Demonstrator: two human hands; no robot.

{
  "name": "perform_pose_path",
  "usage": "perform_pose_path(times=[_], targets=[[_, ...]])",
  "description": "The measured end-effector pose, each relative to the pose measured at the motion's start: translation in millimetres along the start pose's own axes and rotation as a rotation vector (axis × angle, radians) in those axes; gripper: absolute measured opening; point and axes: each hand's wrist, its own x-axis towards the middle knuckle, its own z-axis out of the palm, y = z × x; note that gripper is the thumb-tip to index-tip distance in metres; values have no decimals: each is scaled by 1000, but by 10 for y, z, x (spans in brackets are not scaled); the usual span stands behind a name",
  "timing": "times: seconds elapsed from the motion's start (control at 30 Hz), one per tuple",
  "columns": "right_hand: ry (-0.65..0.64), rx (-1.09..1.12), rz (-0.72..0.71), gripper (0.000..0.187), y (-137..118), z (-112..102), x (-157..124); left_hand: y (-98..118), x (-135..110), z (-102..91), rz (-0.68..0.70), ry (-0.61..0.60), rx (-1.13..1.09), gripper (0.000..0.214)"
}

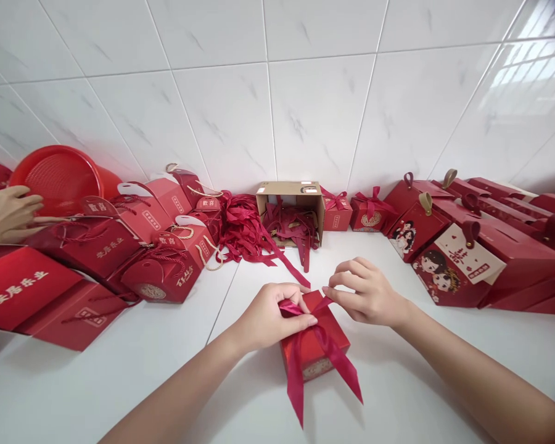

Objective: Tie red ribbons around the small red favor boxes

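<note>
A small red gift box (312,345) sits on the white tabletop (120,382) in front of me, wrapped with a dark red ribbon (326,361) whose two tails hang over its front. My left hand (271,317) pinches a loop of the ribbon on top of the box. My right hand (367,293) pinches the ribbon's other strand just above the box's top right corner.
A cardboard box (290,200) with loose red ribbons stands at the back by the tiled wall. Red gift boxes are piled at the left (97,259) and right (481,253). Another person's hand (7,216) rests by a red basket (60,179) at far left.
</note>
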Motion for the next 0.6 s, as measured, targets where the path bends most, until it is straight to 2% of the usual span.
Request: perform_pose_path(times=[0.17,0.3,0.5,0.6], targets=[[2,19,12,18,27,57,-17,6,6,10,-4,11,-9,28],[-26,188,111,17,52,49,-7,12,24,-31,-36,7,-42,25],[-235,487,266,10,148,-181,32,18,30,-38,-31,-72,-218,34],[-227,476,340,16,142,-299,59,33,25,-22,-38,-87,-302,38]])
